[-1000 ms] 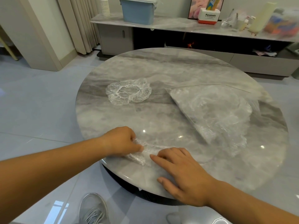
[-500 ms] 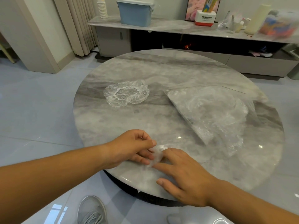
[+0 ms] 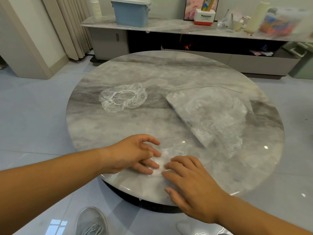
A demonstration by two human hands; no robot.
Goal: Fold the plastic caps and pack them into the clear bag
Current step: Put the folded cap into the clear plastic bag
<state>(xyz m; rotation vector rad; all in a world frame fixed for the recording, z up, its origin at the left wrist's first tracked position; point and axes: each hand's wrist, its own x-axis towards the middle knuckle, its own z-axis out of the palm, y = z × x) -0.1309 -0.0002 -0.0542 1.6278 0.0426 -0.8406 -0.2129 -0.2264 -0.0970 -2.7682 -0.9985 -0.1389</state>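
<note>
A small folded plastic cap (image 3: 160, 162) lies near the front edge of the round marble table (image 3: 169, 72). My left hand (image 3: 132, 155) touches its left side with loosely spread fingers, the thumb and index finger lifted. My right hand (image 3: 191, 184) lies flat, its fingertips pressing the cap's right side. A second cap (image 3: 122, 97), unfolded and crinkled with its elastic ring showing, rests at the table's middle left. The clear bag (image 3: 208, 112) lies flat on the right half with several caps inside; its near end reaches toward my right hand.
A low marble-topped cabinet (image 3: 169, 28) runs along the back wall with a blue bin (image 3: 131, 13), a Panasonic box (image 3: 204, 16) and assorted clutter. Curtains hang at the back left. My grey shoe (image 3: 91, 223) shows on the glossy floor below the table edge.
The cap between my hands went from a long strip to a compact wad. My left hand slid right and uncurled its fingers; my right hand stayed flat on the cap.
</note>
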